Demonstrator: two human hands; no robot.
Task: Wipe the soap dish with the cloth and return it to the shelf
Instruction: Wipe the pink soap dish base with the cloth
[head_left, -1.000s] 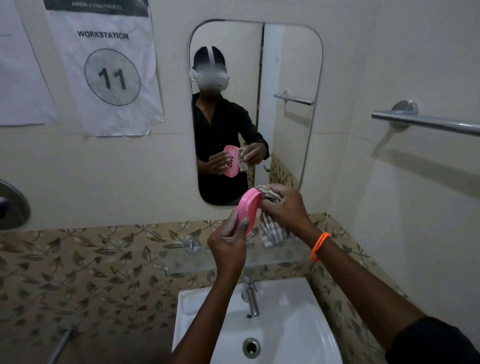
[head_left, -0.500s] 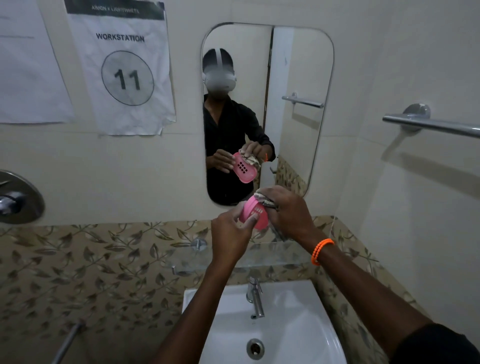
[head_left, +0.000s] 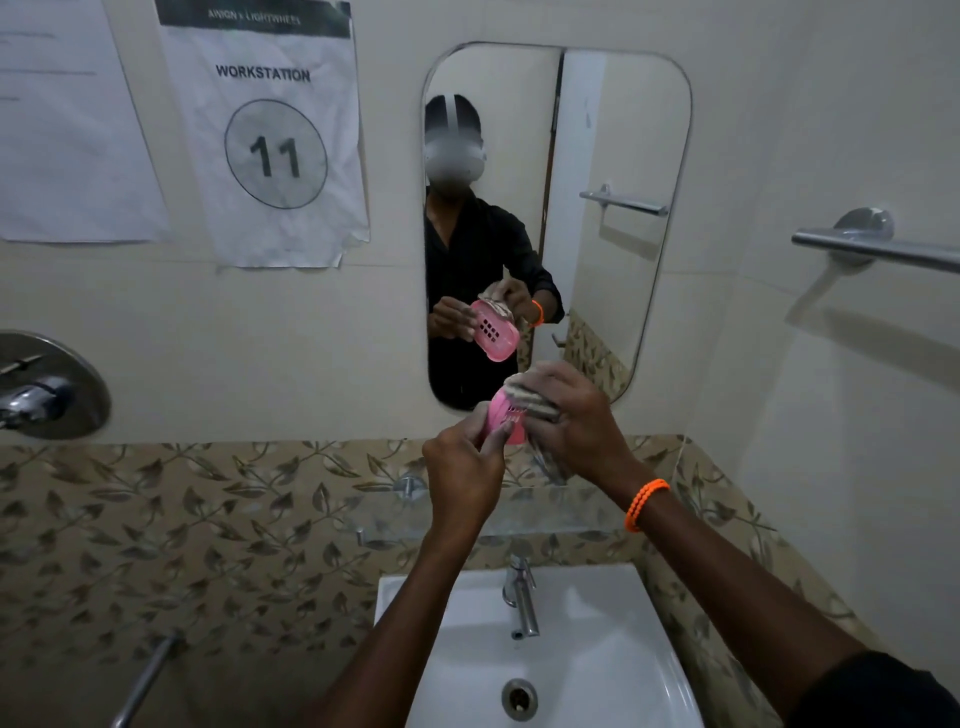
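Tilted flatter since before, soap dish pinched by left hand; right hand clutches half-hidden cloth.

Single head-worn wide-angle view, facing a bathroom wall.
It looks forward and down, close over the sink, with the mirror straight ahead.

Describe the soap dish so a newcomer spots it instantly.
Find the rounded wall mirror above the white sink. Just below the mirror's bottom edge, two hands meet above the glass shelf. The pink plastic soap dish is pinched by the left hand, with the right hand pressing a striped cloth on it.
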